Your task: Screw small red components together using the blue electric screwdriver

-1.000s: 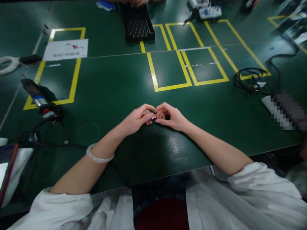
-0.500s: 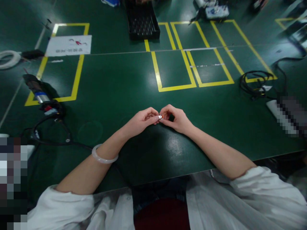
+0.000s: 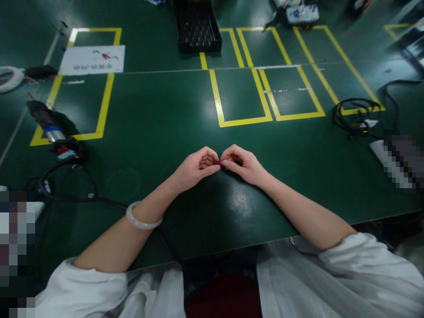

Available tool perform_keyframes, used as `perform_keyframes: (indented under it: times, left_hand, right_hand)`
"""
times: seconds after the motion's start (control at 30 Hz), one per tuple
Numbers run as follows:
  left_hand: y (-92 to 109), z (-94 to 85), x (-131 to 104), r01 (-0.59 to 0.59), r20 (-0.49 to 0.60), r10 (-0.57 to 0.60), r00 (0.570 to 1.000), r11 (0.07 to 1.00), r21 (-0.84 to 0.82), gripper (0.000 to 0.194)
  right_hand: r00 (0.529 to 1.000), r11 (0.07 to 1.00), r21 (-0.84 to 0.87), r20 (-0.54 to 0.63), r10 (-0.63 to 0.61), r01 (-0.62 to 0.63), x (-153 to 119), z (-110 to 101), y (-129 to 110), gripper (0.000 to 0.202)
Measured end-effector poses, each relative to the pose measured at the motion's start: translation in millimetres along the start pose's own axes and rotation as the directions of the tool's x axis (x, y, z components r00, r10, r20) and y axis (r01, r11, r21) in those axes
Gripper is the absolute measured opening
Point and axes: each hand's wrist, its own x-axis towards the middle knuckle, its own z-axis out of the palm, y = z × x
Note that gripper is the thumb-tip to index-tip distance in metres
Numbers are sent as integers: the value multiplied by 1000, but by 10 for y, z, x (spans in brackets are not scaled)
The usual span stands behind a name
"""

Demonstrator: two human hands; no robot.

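Just above the green table [image 3: 159, 145], my two hands meet fingertip to fingertip. A small red piece [image 3: 219, 163] shows between them, too small to name its kind. My left hand [image 3: 202, 165] pinches it between thumb and forefinger, the other fingers curled behind. From the other side, my right hand [image 3: 240, 162] has its thumb and forefinger pressed together at the piece's right edge; its fingertips hide whatever part they grip. A pale bangle [image 3: 143, 222] circles my left forearm.
A corded power screwdriver [image 3: 49, 121] lies at left, its cable running towards my left arm. Behind it are a white printed card [image 3: 92, 60] and a tape roll [image 3: 9, 79]. A black tray [image 3: 199, 46] stands at the back; a coiled black cable [image 3: 354, 117] lies right, among yellow tape outlines.
The small piece has turned between my fingers: a silvery and orange side showed before, a red one now. My hands stay in nearly the same place; the view has shifted slightly.
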Motion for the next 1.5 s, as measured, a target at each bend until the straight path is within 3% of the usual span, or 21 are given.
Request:
perform_keyframes:
  times: [0.17, 0.43, 0.73, 1.03, 1.5]
  left_hand:
    - [-11, -7, 3, 13, -17, -12, 1000, 1000, 14, 33]
    - [-50, 0, 0, -33, -33, 33, 999, 999, 21, 33]
    - [-48, 24, 3, -56, -52, 59, 997, 997, 49, 39]
    - [-44, 2, -2, -52, -51, 58, 997, 993, 110, 31]
    - [-31, 15, 4, -59, -54, 63, 997, 996, 67, 36]
  right_hand:
    - [998, 998, -19, 3, -56, 56, -2, 7, -25, 10]
    - [1000, 993, -113, -20, -24, 22, 15, -8, -26, 15]
    - [986, 958, -235, 12, -166, 164, 7, -18, -41, 11]
    - [990, 953, -270, 16, -138, 137, 4, -26, -52, 14]
    - [993, 945, -306, 9, -116, 113, 15, -48, -2, 11]
